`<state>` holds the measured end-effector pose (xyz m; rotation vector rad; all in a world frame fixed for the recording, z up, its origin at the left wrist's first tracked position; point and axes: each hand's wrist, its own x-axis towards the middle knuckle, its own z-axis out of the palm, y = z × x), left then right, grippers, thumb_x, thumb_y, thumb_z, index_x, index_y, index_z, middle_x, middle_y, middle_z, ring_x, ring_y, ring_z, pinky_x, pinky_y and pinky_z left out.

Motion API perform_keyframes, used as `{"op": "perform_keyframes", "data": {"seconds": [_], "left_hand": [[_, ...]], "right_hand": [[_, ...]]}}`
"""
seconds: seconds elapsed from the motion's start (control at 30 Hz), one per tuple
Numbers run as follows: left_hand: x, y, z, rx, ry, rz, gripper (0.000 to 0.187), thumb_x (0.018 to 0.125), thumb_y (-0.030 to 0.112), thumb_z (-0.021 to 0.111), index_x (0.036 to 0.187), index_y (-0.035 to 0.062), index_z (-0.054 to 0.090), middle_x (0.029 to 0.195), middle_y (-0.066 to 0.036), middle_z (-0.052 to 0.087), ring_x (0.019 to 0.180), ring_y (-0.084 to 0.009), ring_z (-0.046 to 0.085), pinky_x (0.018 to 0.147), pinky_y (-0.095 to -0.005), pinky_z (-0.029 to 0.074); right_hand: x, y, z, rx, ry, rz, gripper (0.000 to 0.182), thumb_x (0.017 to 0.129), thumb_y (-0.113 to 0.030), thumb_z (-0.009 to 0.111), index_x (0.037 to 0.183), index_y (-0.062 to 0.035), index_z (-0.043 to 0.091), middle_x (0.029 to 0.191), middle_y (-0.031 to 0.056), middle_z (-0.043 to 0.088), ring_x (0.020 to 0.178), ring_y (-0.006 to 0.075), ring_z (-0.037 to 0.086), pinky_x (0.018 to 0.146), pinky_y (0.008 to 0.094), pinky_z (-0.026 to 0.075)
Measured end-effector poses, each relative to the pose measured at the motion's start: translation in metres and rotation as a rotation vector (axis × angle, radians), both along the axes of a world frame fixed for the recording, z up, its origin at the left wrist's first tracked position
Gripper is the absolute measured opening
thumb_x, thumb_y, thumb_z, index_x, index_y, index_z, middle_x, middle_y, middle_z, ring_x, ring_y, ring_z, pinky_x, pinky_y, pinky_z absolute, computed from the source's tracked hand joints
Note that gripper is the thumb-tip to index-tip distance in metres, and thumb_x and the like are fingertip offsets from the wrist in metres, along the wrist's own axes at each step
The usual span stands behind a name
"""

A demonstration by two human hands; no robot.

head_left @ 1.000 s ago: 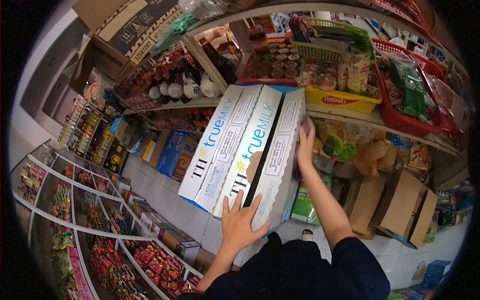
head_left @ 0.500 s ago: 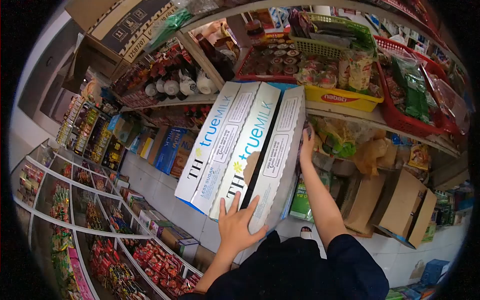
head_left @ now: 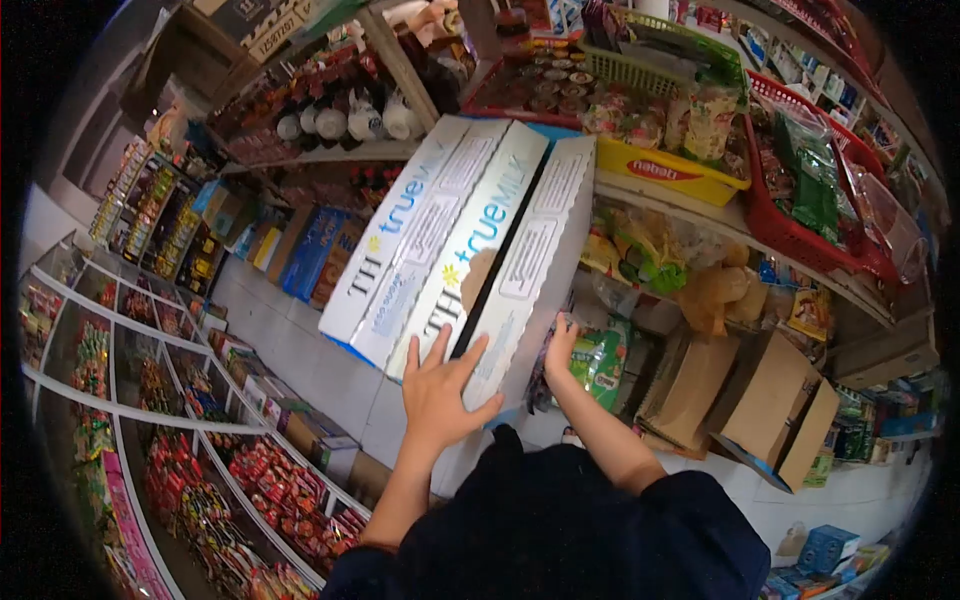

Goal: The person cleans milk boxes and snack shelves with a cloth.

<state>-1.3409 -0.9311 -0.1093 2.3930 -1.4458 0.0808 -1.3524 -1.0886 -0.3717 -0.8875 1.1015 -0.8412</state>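
A large white TH true MILK carton box [head_left: 480,230] lies tilted in front of me, its far end against the shelf. A dark gap runs between its top flaps, and one flap has a torn brown patch. My left hand [head_left: 440,395] rests on the near end of its top, fingers spread. Close by the box's right side, lower down, is my right hand [head_left: 563,352]. Its fingers are closed on a dark, crumpled, cloth-like thing [head_left: 543,372], mostly hidden by the hand and the box.
Ahead, a shelf carries a yellow nabati tray [head_left: 665,178], a red basket [head_left: 810,225] and a green basket [head_left: 640,68]. Open brown cartons [head_left: 775,405] stand at right, near a green package [head_left: 600,360]. At left is a divided rack of snack packets [head_left: 290,480].
My right hand has slid down along the box's right side, toward me, with the dark thing. My left hand stays on the box top. The whole view has shifted slightly.
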Motion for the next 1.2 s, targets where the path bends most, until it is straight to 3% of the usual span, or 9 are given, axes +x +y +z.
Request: {"op": "perform_keyframes", "data": {"seconds": [0.2, 0.33, 0.53, 0.67, 0.73, 0.87, 0.93, 1.1, 1.2], "left_hand": [[-0.001, 0.0, -0.003, -0.073, -0.078, -0.005, 0.062, 0.063, 0.04, 0.063, 0.119, 0.0145, 0.053, 0.08, -0.012, 0.064, 0.113, -0.0333, 0.045, 0.1, -0.0522, 0.017], [-0.003, 0.001, -0.002, -0.08, -0.029, 0.036, 0.064, 0.057, 0.038, 0.065, 0.117, 0.0164, 0.055, 0.107, -0.025, 0.055, 0.113, -0.0339, 0.045, 0.101, -0.0514, 0.019], [-0.002, 0.006, -0.006, -0.014, 0.018, 0.048, 0.064, 0.064, 0.042, 0.062, 0.122, 0.0178, 0.049, 0.103, -0.013, 0.061, 0.119, -0.0296, 0.04, 0.103, -0.0498, 0.017], [0.0, 0.008, -0.007, -0.156, -0.062, 0.043, 0.055, 0.07, 0.044, 0.058, 0.118, 0.0173, 0.053, 0.114, -0.016, 0.055, 0.116, -0.0325, 0.042, 0.102, -0.0473, 0.021], [0.002, 0.014, -0.006, -0.484, 0.354, -0.085, 0.057, 0.071, 0.042, 0.059, 0.119, 0.0132, 0.052, 0.117, -0.015, 0.053, 0.118, -0.0323, 0.041, 0.101, -0.0435, 0.025], [-0.025, 0.019, -0.013, -0.909, 0.801, -0.324, 0.07, 0.071, 0.038, 0.063, 0.127, 0.0028, 0.04, 0.132, -0.016, 0.038, 0.124, -0.0286, 0.033, 0.103, -0.0376, 0.021], [-0.039, 0.025, -0.03, -0.894, 0.733, -0.255, 0.086, 0.07, 0.034, 0.068, 0.135, 0.0037, 0.022, 0.139, -0.018, 0.021, 0.13, -0.0281, 0.02, 0.104, -0.0363, 0.017], [-0.032, 0.049, -0.045, -1.282, 0.729, 0.028, 0.077, 0.073, 0.004, 0.064, 0.135, 0.0027, 0.019, 0.129, -0.013, 0.035, 0.118, -0.0221, 0.036, 0.098, -0.0326, 0.029], [-0.006, 0.064, -0.041, -1.382, 0.837, 0.121, 0.062, 0.075, 0.002, 0.061, 0.129, 0.001, 0.031, 0.122, -0.011, 0.042, 0.111, -0.0191, 0.043, 0.096, -0.0317, 0.033]], "right_hand": [[-0.037, 0.048, -0.023, 0.242, 0.076, 0.322, 0.051, 0.087, -0.04, 0.043, 0.101, 0.0078, 0.054, 0.094, 0.0178, 0.057, 0.089, 0.0262, 0.054, 0.079, 0.0336, 0.04], [-0.061, 0.064, -0.056, 0.231, 0.043, 0.508, 0.049, 0.086, -0.045, 0.046, 0.094, 0.0025, 0.056, 0.079, 0.0081, 0.057, 0.065, 0.0159, 0.055, 0.059, 0.0299, 0.045], [-0.084, 0.021, 0.069, 0.284, -0.08, 0.639, 0.042, 0.086, -0.033, 0.052, 0.099, 0.0061, 0.054, 0.09, 0.0098, 0.058, 0.078, 0.0168, 0.056, 0.07, 0.0289, 0.045], [-0.084, -0.003, 0.164, 0.02, -0.356, 0.486, 0.035, 0.089, -0.03, 0.048, 0.105, 0.0009, 0.052, 0.1, 0.0079, 0.055, 0.087, 0.0151, 0.053, 0.076, 0.0284, 0.043], [-0.086, 0.01, 0.214, -0.078, -0.409, 0.428, 0.035, 0.09, -0.03, 0.045, 0.106, 0.0007, 0.05, 0.1, 0.008, 0.055, 0.089, 0.0163, 0.054, 0.078, 0.0292, 0.043], [-0.092, 0.03, 0.251, -0.916, -0.324, 0.695, 0.033, 0.081, -0.019, 0.054, 0.108, 0.0002, 0.05, 0.096, 0.0093, 0.056, 0.088, 0.0153, 0.052, 0.081, 0.0272, 0.04], [-0.087, 0.054, 0.271, -0.883, -0.459, 0.842, 0.036, 0.079, -0.017, 0.056, 0.11, -0.0001, 0.05, 0.101, 0.0116, 0.054, 0.092, 0.0183, 0.052, 0.084, 0.0292, 0.038], [-0.05, 0.086, 0.285, -1.091, -0.53, 1.332, 0.065, 0.082, -0.044, 0.049, 0.128, -0.0023, 0.032, 0.128, 0.0207, 0.031, 0.12, 0.034, 0.028, 0.101, 0.0383, 0.02], [-0.037, 0.093, 0.298, -1.338, -0.327, 1.325, 0.068, 0.079, -0.036, 0.057, 0.132, -0.0024, 0.029, 0.132, 0.0227, 0.026, 0.121, 0.0376, 0.027, 0.101, 0.0415, 0.021]]}}
